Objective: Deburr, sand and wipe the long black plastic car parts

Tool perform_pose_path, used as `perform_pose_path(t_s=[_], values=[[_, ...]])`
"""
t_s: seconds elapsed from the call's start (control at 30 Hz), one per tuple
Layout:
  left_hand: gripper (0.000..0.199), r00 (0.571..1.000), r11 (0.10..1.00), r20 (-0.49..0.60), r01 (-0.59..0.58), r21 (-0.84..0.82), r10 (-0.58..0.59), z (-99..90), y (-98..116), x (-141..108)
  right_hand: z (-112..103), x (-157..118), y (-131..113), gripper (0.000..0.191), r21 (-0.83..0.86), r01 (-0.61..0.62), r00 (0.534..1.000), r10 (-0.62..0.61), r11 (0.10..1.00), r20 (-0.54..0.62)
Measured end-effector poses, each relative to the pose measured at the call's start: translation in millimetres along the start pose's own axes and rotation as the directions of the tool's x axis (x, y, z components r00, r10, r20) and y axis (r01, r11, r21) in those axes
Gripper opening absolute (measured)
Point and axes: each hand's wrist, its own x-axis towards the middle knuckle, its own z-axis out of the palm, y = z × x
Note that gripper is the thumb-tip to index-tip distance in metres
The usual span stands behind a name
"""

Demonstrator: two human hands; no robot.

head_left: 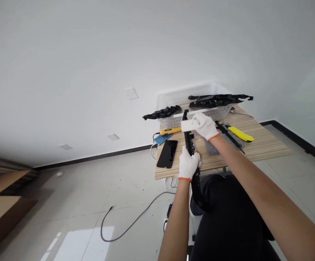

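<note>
My left hand [189,165], in a white knit glove, is closed around a long black plastic part [189,140]. The part runs from the basket's front wall, over the table edge, down toward my lap. My right hand [204,125], gloved too, grips a small white rectangular block [187,125] just above the upper stretch of that part. Whether the block touches the part, I cannot tell. Behind it lies a yellow-handled tool [170,131] with a black cord. A black phone [167,154] rests left of my left hand.
A white plastic basket [170,95] at the back holds black plastic parts [219,100] jutting over its rim. A yellow utility knife [240,134], a thin black tool [230,137] and a grey cloth [211,148] lie rightward on the wooden table [271,148]. A black cable [135,220] trails on the floor.
</note>
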Motion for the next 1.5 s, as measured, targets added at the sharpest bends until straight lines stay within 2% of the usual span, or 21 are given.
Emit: perform_pose_path(t_s=[0.07,0.2,0.27,0.33,0.43,0.53,0.63,0.77,0.9,0.97,1.03,1.17,1.27,1.37,1.43,1.5], values=[[0.022,1.0,1.0,-0.016,-0.014,0.009,0.014,0.4,-0.9,0.3,-1.1,-1.1,-1.7,0.031,-0.026,0.074,0.996,-0.073,0.997,0.053],[0.021,1.0,1.0,0.007,-0.003,-0.022,0.003,0.5,0.3,-1.1,-1.7,-0.4,-4.0,0.033,0.035,-0.083,0.997,0.083,0.996,0.004],[0.021,1.0,0.999,-0.002,0.015,-0.032,-0.015,0.0,2.9,-2.9,-0.7,0.2,-3.3,0.029,0.092,-0.062,0.997,0.056,0.994,0.058],[0.022,1.0,1.0,0.0,0.019,-0.023,-0.019,-0.5,5.4,-4.4,0.4,0.7,-2.1,0.028,0.104,-0.061,0.997,0.056,0.993,0.056],[0.019,1.0,1.0,-0.002,0.002,-0.003,-0.002,-0.9,7.3,-5.5,0.9,1.1,-2.5,0.028,0.058,-0.091,0.996,0.091,0.994,-0.005],[0.019,1.0,1.0,-0.031,-0.004,0.025,0.005,-0.9,8.4,-6.1,-0.5,0.8,-6.4,0.024,0.02,-0.049,0.998,0.047,0.999,0.052],[0.021,0.999,0.999,0.007,0.032,-0.015,-0.031,-1.1,10.9,-7.7,-2.1,-0.4,-10.2,0.028,0.012,-0.167,0.986,0.167,0.986,0.018],[0.021,0.999,0.996,0.012,0.046,-0.078,-0.045,-1.0,13.2,-9.9,-2.1,-2.0,-9.1,0.023,0.062,-0.073,0.994,0.068,0.995,0.086],[0.021,0.999,0.996,0.024,0.038,-0.081,-0.036,-0.1,9.8,-8.7,0.3,-6.6,-5.5,0.027,0.149,-0.24,0.971,0.238,0.959,0.033],[0.021,0.999,0.998,-0.03,0.012,-0.055,-0.014,-0.3,7.5,-7.4,1.2,-12.7,-6.5,0.024,0.225,-0.202,0.978,0.186,0.953,0.089],[0.02,0.997,1.0,-0.072,-0.008,-0.024,0.006,-0.7,6.2,-6.5,0.1,-19.7,-8.6,0.03,0.294,-0.14,0.986,0.106,0.945,0.129],[0.019,1.0,1.0,-0.022,0.0,-0.031,-0.001,-0.6,5.1,-5.8,-9.5,-25.9,-7.6,0.057,0.362,-0.12,0.992,0.1,0.924,0.074],[0.021,1.0,0.999,-0.009,0.007,-0.052,-0.007,1.1,2.8,-5.1,-17.7,-20.9,-2.4,0.051,0.451,-0.078,0.995,0.039,0.889,0.095],[0.025,0.999,0.996,0.018,0.048,-0.073,-0.046,2.5,0.0,-3.8,-21.8,-11.7,1.0,0.033,0.642,-0.201,0.979,0.128,0.74,0.158],[0.031,0.998,0.996,0.019,0.065,-0.058,-0.064,2.5,-0.8,-2.6,-22.6,-5.2,1.7,0.029,0.674,-0.359,0.931,0.192,0.645,0.311],[0.035,0.997,0.997,0.008,0.072,-0.032,-0.072,2.0,-0.6,-1.5,-22.0,0.1,1.9,0.028,0.597,-0.454,0.873,0.197,0.662,0.446]])
